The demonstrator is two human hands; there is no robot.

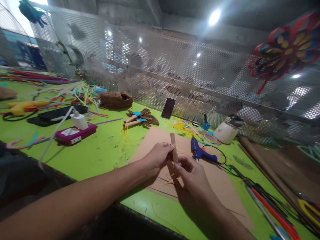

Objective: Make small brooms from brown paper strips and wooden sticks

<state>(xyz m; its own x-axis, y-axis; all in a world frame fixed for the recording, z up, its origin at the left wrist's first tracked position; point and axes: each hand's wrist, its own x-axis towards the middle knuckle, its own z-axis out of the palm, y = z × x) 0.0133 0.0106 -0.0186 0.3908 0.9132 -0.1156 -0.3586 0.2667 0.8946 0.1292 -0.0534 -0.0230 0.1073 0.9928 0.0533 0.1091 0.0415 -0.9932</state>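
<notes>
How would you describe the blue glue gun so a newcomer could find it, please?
On the green table lies a large tan sheet. At its far right corner, just beyond the right hand, is the glue gun. Its blue body distinguishes it from the yellow-and-orange tool at far left.

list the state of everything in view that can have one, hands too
left hand: fingers closed on the brown strip
right hand: fingers pinching the same strip, lower down
brown strip: held upright, slightly tilted
blue glue gun: lying down, not held
phone: propped up, screen dark
white charger: plugged in
purple power strip: charger in it
cardboard sheet: lying flat
</notes>
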